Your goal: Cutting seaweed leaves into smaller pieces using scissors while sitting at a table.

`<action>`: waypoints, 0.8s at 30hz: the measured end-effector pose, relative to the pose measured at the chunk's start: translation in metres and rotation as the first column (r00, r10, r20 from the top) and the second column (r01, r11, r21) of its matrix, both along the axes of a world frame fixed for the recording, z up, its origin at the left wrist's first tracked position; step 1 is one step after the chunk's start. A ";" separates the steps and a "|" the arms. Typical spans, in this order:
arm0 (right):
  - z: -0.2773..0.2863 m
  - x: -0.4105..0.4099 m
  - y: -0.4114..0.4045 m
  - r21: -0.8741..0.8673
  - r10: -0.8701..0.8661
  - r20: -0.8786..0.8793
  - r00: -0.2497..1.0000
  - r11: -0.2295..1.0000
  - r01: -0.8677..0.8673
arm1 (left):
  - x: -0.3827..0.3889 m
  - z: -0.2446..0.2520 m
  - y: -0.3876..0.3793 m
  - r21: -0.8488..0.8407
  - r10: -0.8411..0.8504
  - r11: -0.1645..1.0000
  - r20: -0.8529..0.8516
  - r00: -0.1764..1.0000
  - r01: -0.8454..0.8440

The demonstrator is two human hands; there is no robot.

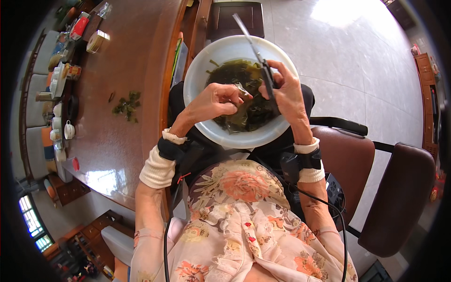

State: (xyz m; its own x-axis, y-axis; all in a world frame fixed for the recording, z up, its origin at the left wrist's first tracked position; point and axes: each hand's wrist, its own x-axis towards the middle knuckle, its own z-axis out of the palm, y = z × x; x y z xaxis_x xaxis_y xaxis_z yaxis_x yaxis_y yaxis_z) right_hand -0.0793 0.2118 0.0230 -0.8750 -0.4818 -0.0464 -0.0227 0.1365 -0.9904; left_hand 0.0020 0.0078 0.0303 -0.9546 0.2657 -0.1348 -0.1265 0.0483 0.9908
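Observation:
A large white plastic basin rests on my lap, holding dark green leafy strips, which look like seaweed, in liquid. Over its middle, my left hand pinches a thin, glossy piece of the strips. My right hand grips the black handles of a pair of scissors, whose metal blades point up past the basin's far rim. How far the blades are apart is hard to tell. A small pile of green pieces lies on the wooden table to the left.
The brown wooden table runs along my left side, with white cups, a jar, a tin and a red lid on it. At my right stands a brown padded chair. A black cable crosses near my right forearm.

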 end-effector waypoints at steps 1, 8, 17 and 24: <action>-0.002 -0.002 0.003 -0.064 -0.025 0.053 0.998 0.998 0.028 | 0.001 0.001 -0.002 -0.001 0.001 1.000 0.000 1.000 -0.001; -0.006 0.007 -0.021 -0.081 0.140 -0.029 0.990 0.987 -0.142 | -0.005 0.007 -0.002 -0.151 -0.153 0.976 0.027 0.988 0.155; 0.003 -0.004 -0.003 -0.055 0.041 -0.033 0.999 0.998 -0.043 | 0.008 -0.021 -0.025 0.160 0.119 0.979 0.059 0.991 -0.127; -0.001 0.002 0.009 0.257 0.031 -0.134 0.990 0.966 0.005 | 0.013 -0.028 -0.034 0.662 0.287 0.655 0.229 0.930 -0.365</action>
State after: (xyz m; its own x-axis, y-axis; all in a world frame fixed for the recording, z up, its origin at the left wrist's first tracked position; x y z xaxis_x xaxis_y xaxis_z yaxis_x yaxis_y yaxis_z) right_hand -0.0776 0.2205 0.0221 -0.8753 -0.4810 -0.0507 -0.1584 0.3841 -0.9096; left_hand 0.0150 -0.0265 0.0026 -0.9903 -0.0054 -0.1386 -0.0956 -0.6975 0.7101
